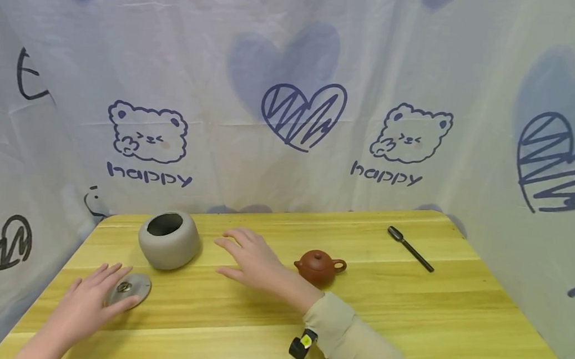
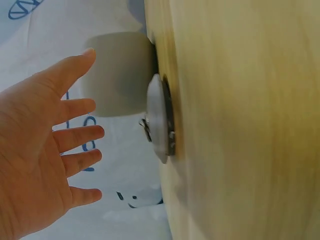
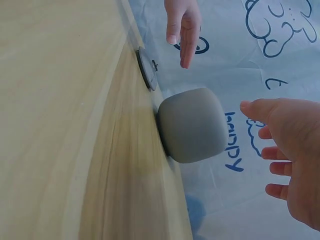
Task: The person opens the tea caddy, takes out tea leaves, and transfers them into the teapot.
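Observation:
On the wooden table stands a round grey pot (image 1: pixel 169 243) with its dark mouth uncovered. Its flat grey lid (image 1: pixel 140 290), topped by a small metal knob (image 1: pixel 124 286), lies on the wood in front of it. My left hand (image 1: pixel 90 302) hovers above the lid, fingers spread, holding nothing; the left wrist view shows a gap between hand (image 2: pixel 50 135) and lid (image 2: pixel 158 120). To the right of the pot, my right hand (image 1: pixel 254 259) is held in the air with fingers extended and nothing in them. The right wrist view shows it apart from the pot (image 3: pixel 192 125).
A reddish-brown teapot (image 1: pixel 317 268) sits just beyond my right forearm, its handle to the right. Farther right lies a dark scoop-like utensil (image 1: pixel 410 248). A white curtain (image 1: pixel 209 157) with bear and heart drawings surrounds the table (image 1: pixel 227 331) at the back and sides.

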Demonstrator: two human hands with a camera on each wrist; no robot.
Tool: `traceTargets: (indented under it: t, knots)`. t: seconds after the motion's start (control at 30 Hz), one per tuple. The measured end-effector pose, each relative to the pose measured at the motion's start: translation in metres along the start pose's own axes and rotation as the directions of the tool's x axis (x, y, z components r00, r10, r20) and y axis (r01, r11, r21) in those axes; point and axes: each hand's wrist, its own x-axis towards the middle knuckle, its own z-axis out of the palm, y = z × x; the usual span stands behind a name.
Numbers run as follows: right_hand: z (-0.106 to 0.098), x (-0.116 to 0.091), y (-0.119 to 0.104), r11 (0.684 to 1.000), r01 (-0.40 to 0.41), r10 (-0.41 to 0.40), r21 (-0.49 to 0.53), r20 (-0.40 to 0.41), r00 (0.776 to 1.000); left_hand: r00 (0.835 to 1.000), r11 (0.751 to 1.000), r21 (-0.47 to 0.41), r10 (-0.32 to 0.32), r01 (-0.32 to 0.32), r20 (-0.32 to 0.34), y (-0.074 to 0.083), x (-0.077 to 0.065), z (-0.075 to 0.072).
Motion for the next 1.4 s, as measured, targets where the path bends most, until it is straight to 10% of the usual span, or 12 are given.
traceTargets:
  t: [0.7,1.4]
  knots:
    - [0.027,0.073,-0.011,0.994,-0.109,0.11,-0.019,0.184,0.977,0.971,0.992,0.009,-0.125,0.126,0.205,-0.03,0.014,0.016]
    - [0.056,0.117,-0.011,0.978,-0.201,0.207,-0.05,0.306,0.929,0.968,0.992,0.08,-0.112,0.096,0.225,-0.032,0.025,0.017]
